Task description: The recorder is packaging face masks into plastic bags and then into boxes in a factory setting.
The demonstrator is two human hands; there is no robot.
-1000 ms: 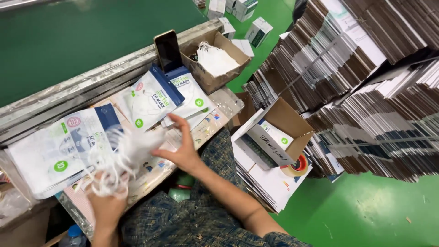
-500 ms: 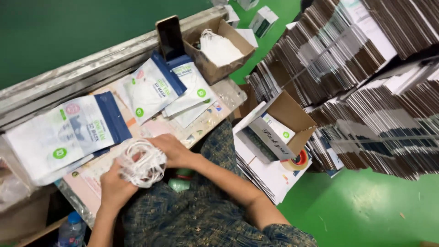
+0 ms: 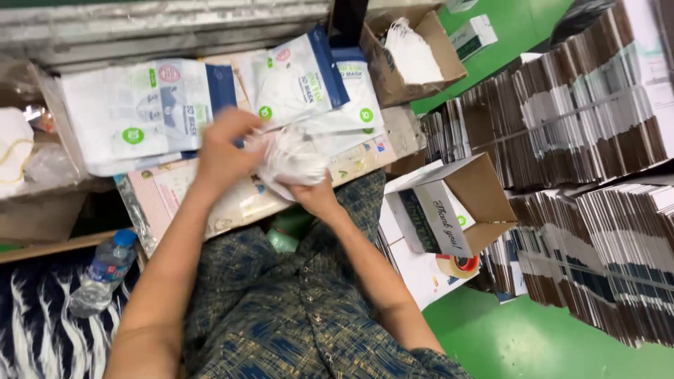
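At the far left we see a clear plastic water bottle with a blue cap lying tilted beside a dark fabric with white streaks. Above it, on the worktop, lies a stack of flat, glossy mask pouches, white with blue edges and small green round marks.

Our left hand comes in over the lower edge of that stack, its fingers curled onto the left side of a bundle of white face masks. The bundle is soft, crumpled and rounded, with thin ear loops bunched in it, and it sits between both hands, just above the near edge of the worktop. Our right hand cups the bundle from below and to the right, fingers closed against it, so both hands hold it together.

Just behind the bundle lie more pouches, fanned and overlapping. Further right stands an open brown cardboard box with white masks inside. Below it, a second cardboard box lies open on its side, with a roll of tape touching its lower edge. At the far right, tall stacks of flattened cartons show brown and white layered edges over the green floor.
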